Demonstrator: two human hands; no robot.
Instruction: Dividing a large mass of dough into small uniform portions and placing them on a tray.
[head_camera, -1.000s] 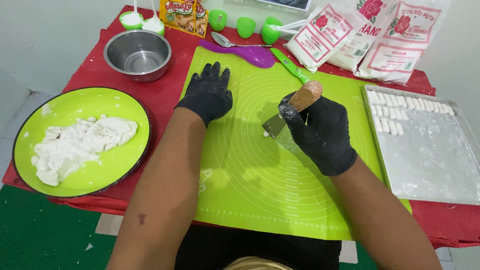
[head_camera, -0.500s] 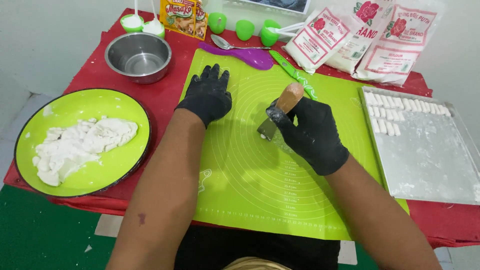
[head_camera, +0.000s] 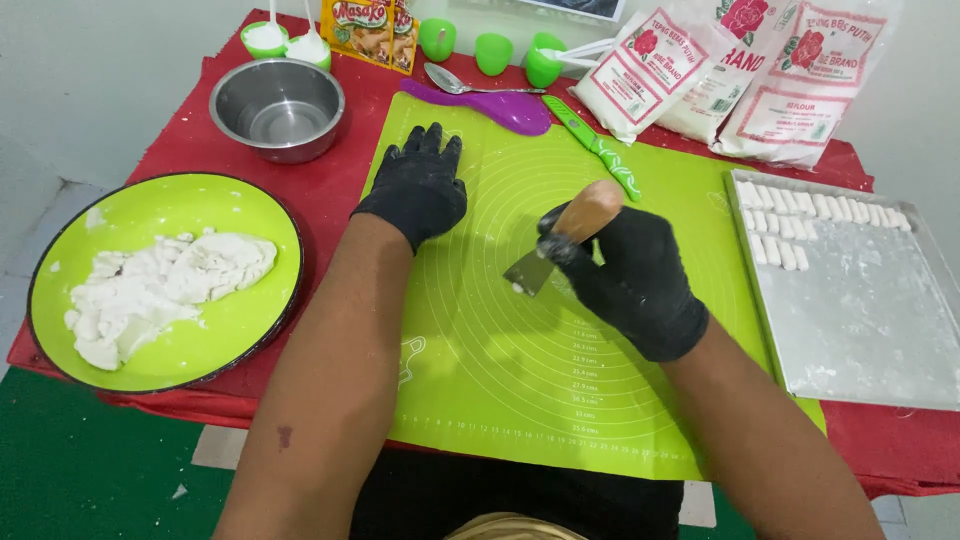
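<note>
A table under a red cloth (head_camera: 330, 190) stands against a pale wall, and a lime-green silicone pastry mat (head_camera: 560, 380) covers its middle; every place below is given from this mat. Over the mat's centre the right hand (head_camera: 635, 280), in a black glove, is closed round the wooden handle of a dough scraper (head_camera: 560, 245), whose metal blade tilts down to touch the mat. On the mat's far left part the left hand (head_camera: 418, 185), also gloved, lies flat with fingers spread, holding nothing. Left of the mat, a green plate (head_camera: 100, 215) carries white dough (head_camera: 160, 285). Right of it, a floured metal tray (head_camera: 850, 320) holds rows of small cut dough pieces (head_camera: 820, 215). At the mat's far edge lie a purple spatula (head_camera: 490, 105) and a green knife (head_camera: 595, 145); beyond stand a steel bowl (head_camera: 277, 105) and flour bags (head_camera: 740, 70). Scraping likely goes best with the blade held low and the free hand pinning the mat.
</note>
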